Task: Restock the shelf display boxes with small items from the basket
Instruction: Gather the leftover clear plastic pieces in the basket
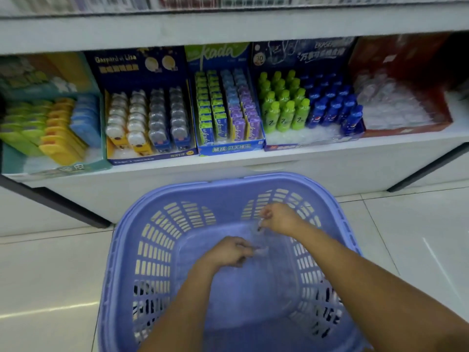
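A lilac slotted plastic basket point(127, 240) stands on the floor in front of the low shelf. Both my arms reach down into it. My left hand point(229, 251) pinches a small clear-wrapped item point(261, 248) near the basket's bottom. My right hand point(278, 217) is higher and further back, and pinches another small clear item point(260, 223) that has a dark spot. Both items are blurred. On the shelf, a red display box point(406, 128) at the right holds a heap of similar clear-wrapped pieces point(388, 102).
Other display boxes line the shelf: green and blue bottles point(304, 102), a kada box of green and purple packs point(228, 105), a navy box of round items point(147, 118), and yellow and blue packs point(50, 128) at the left. The upper shelf edge point(228, 29) overhangs them. Pale floor tiles surround the basket.
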`<state>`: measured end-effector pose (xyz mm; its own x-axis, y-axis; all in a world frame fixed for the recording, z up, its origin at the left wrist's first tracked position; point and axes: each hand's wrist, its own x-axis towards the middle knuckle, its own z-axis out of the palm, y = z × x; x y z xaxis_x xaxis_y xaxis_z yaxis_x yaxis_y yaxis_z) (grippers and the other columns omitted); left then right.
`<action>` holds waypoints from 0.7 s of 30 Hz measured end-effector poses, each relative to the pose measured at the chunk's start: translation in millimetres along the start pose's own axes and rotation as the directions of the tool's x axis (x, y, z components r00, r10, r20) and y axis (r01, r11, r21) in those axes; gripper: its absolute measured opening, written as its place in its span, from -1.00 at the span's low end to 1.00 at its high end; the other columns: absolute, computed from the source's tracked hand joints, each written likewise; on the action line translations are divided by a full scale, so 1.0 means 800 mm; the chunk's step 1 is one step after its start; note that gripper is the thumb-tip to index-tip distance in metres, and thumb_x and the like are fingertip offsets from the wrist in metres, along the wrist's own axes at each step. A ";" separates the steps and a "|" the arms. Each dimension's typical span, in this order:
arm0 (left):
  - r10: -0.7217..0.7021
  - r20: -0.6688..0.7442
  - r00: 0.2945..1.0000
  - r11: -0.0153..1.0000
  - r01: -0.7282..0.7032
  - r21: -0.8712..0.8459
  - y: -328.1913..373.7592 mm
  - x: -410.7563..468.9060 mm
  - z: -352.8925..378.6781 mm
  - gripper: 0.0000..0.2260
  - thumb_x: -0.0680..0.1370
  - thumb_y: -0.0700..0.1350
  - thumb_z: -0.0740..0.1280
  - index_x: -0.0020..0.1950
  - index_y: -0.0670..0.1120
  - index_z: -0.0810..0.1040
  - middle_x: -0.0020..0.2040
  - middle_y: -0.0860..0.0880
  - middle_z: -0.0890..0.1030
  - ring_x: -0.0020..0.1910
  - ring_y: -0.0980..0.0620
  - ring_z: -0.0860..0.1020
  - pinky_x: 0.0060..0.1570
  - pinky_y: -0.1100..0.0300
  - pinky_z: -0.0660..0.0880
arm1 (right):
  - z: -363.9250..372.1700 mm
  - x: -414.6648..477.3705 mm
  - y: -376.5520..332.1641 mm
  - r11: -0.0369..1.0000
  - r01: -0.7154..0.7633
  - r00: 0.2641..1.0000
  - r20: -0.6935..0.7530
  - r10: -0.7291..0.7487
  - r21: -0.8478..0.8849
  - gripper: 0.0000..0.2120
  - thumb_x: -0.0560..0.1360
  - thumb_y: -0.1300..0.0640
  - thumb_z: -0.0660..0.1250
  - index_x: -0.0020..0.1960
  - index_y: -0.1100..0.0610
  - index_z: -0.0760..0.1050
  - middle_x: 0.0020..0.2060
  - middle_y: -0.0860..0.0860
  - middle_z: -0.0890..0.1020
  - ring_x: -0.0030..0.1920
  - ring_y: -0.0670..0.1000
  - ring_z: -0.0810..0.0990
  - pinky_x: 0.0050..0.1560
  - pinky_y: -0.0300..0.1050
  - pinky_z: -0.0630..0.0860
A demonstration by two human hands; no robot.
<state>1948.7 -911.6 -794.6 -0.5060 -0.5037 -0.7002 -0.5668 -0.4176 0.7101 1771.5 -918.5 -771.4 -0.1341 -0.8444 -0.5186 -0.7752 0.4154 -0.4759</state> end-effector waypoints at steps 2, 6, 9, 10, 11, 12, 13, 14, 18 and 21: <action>-0.037 0.065 0.997 0.973 0.051 -0.223 0.015 -0.020 -0.009 -0.92 0.55 -0.24 0.27 -0.13 -0.13 0.50 -0.41 -0.01 0.44 -0.46 0.12 0.41 -0.35 0.29 0.47 | -0.031 -0.019 -0.011 0.946 0.007 0.999 0.028 -0.016 0.323 -0.81 0.48 0.24 0.34 0.09 0.23 0.58 -0.22 0.06 0.61 -0.32 0.02 0.58 -0.27 -0.19 0.48; 0.007 0.090 0.996 0.849 0.042 -0.527 0.062 -0.058 -0.021 -0.81 0.58 -0.16 0.18 -0.21 -0.14 0.45 -0.35 -0.11 0.53 -0.43 0.05 0.52 -0.16 0.10 0.60 | -0.104 -0.068 -0.026 0.536 0.037 0.964 0.111 -0.242 0.843 -0.74 0.56 0.32 0.16 0.13 0.14 0.55 -0.21 0.07 0.59 -0.41 -0.06 0.56 -0.36 -0.30 0.52; 0.163 0.081 0.983 0.797 -0.083 -0.599 0.112 -0.084 -0.020 -0.83 0.58 -0.15 0.14 -0.11 -0.17 0.47 -0.34 -0.12 0.54 -0.44 0.05 0.52 -0.22 0.12 0.62 | -0.152 -0.097 -0.029 0.222 0.090 0.922 0.003 -0.387 0.971 -0.70 0.52 0.36 0.14 0.16 0.18 0.52 -0.18 0.11 0.63 -0.31 -0.01 0.64 -0.25 -0.25 0.60; 0.213 0.078 0.974 0.793 -0.126 -0.596 0.129 -0.092 -0.019 -0.83 0.58 -0.14 0.13 -0.07 -0.18 0.48 -0.34 -0.11 0.54 -0.44 0.06 0.51 -0.24 0.14 0.61 | -0.164 -0.106 -0.028 0.161 0.120 0.908 -0.042 -0.417 0.980 -0.70 0.50 0.34 0.16 0.18 0.18 0.51 -0.19 0.08 0.65 -0.27 0.00 0.65 -0.21 -0.24 0.60; 0.257 0.076 0.963 0.794 -0.165 -0.585 0.145 -0.098 -0.015 -0.81 0.57 -0.13 0.12 -0.06 -0.18 0.48 -0.35 -0.09 0.54 -0.44 0.07 0.50 -0.25 0.16 0.60 | -0.175 -0.114 -0.026 0.113 0.145 0.896 -0.082 -0.436 0.983 -0.71 0.49 0.29 0.19 0.19 0.18 0.50 -0.20 0.06 0.65 -0.25 0.01 0.65 -0.17 -0.24 0.60; 0.293 0.070 0.954 0.794 -0.201 -0.573 0.159 -0.103 -0.011 -0.79 0.57 -0.12 0.11 -0.06 -0.18 0.49 -0.37 -0.07 0.53 -0.45 0.08 0.48 -0.27 0.18 0.59 | -0.184 -0.120 -0.023 0.081 0.173 0.889 -0.120 -0.442 0.982 -0.72 0.49 0.24 0.22 0.18 0.16 0.51 -0.19 0.06 0.64 -0.22 0.01 0.65 -0.15 -0.24 0.60; 0.322 0.056 0.945 0.792 -0.236 -0.564 0.173 -0.105 -0.006 -0.77 0.57 -0.11 0.08 -0.08 -0.16 0.49 -0.39 -0.05 0.51 -0.46 0.10 0.46 -0.30 0.20 0.57 | -0.193 -0.127 -0.019 0.072 0.207 0.886 -0.156 -0.437 0.976 -0.72 0.48 0.20 0.25 0.17 0.14 0.51 -0.17 0.05 0.64 -0.21 0.00 0.64 -0.13 -0.24 0.60; 0.343 0.029 0.939 0.786 -0.270 -0.556 0.187 -0.106 0.001 -0.74 0.59 -0.09 0.05 -0.10 -0.14 0.49 -0.42 -0.03 0.48 -0.48 0.11 0.42 -0.35 0.23 0.55 | -0.201 -0.132 -0.016 0.077 0.246 0.886 -0.192 -0.423 0.966 -0.72 0.46 0.19 0.27 0.16 0.13 0.51 -0.16 0.04 0.64 -0.22 -0.01 0.63 -0.14 -0.26 0.59; 0.384 -0.144 0.912 0.749 -0.399 -0.529 0.234 -0.092 0.027 -0.68 0.62 0.02 0.03 -0.17 -0.10 0.46 -0.50 0.03 0.34 -0.55 0.13 0.27 -0.50 0.28 0.40 | -0.231 -0.142 -0.003 0.118 0.396 0.885 -0.344 -0.313 0.911 -0.72 0.44 0.20 0.31 0.15 0.12 0.49 -0.27 -0.02 0.62 -0.32 -0.07 0.59 -0.24 -0.32 0.54; 0.408 -0.209 0.888 0.688 -0.450 -0.570 0.264 -0.075 0.046 -0.66 0.61 0.10 0.13 -0.14 -0.12 0.51 -0.51 0.02 0.39 -0.57 0.13 0.32 -0.52 0.28 0.43 | -0.249 -0.143 0.013 0.141 0.480 0.873 -0.456 -0.173 0.866 -0.73 0.48 0.26 0.32 0.18 0.17 0.48 -0.27 0.05 0.58 -0.34 -0.07 0.60 -0.27 -0.32 0.53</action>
<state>1835.1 -941.7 -605.6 -0.5451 -0.7763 -0.3165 0.2082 -0.4911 0.8458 1656.1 -885.3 -575.4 -0.2644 -0.9633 -0.0465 0.3610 -0.0541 -0.9310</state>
